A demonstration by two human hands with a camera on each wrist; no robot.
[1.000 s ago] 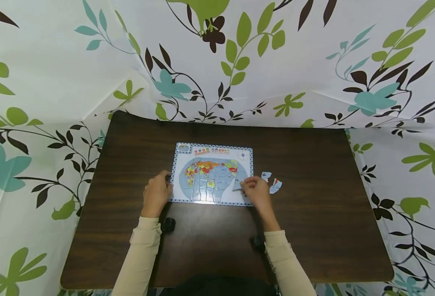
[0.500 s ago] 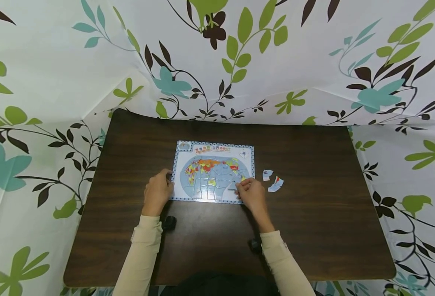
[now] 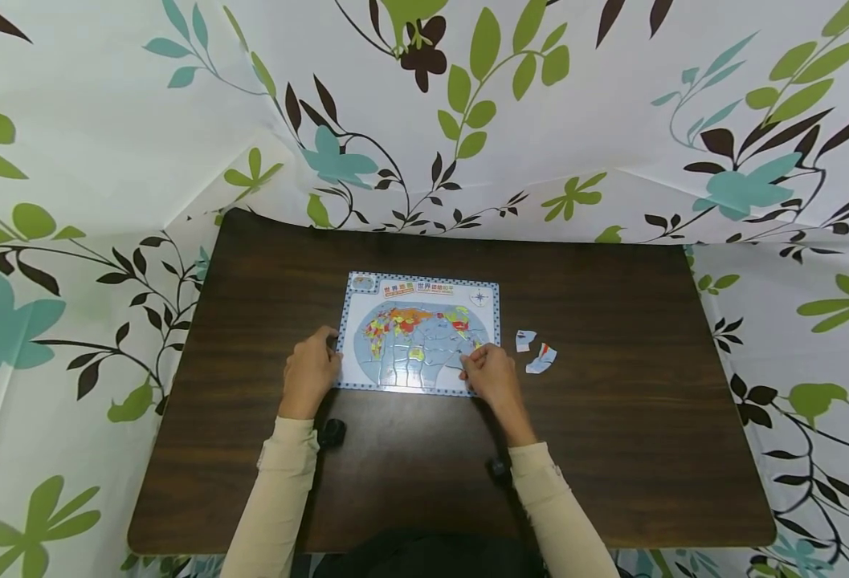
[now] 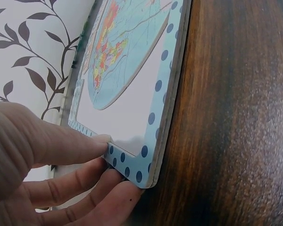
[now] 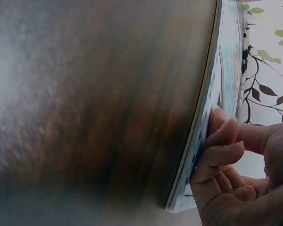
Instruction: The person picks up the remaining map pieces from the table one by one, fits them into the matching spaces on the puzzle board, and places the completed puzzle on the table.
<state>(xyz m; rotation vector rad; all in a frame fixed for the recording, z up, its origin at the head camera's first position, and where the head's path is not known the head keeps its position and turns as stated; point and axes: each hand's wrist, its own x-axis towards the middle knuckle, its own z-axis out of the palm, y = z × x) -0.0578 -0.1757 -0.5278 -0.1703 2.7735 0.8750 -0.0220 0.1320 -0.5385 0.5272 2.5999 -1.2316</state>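
A world map jigsaw puzzle [image 3: 384,365] in a white board with a dotted blue border lies on the table. My left hand [image 3: 310,373] holds the board's left edge; in the left wrist view the thumb is on top of the border and the other fingers are against the side. My right hand [image 3: 495,376] is over the board's lower right, thumb and forefinger pinching a blue puzzle piece [image 3: 455,362], mostly hidden by the fingers. In the right wrist view, the curled fingers rest near the board's edge. Two loose puzzle pieces [image 3: 541,359] lie right of the board.
The dark wooden table [image 3: 634,417] extends around the board. Black wrist cameras [image 3: 332,433] show beside both wrists. A white curtain [image 3: 612,104] with a leaf print hangs behind the table and at its sides.
My right hand has moved slightly left over the board with the puzzle piece, which is now lower and more hidden. My left hand has kept its hold on the board.
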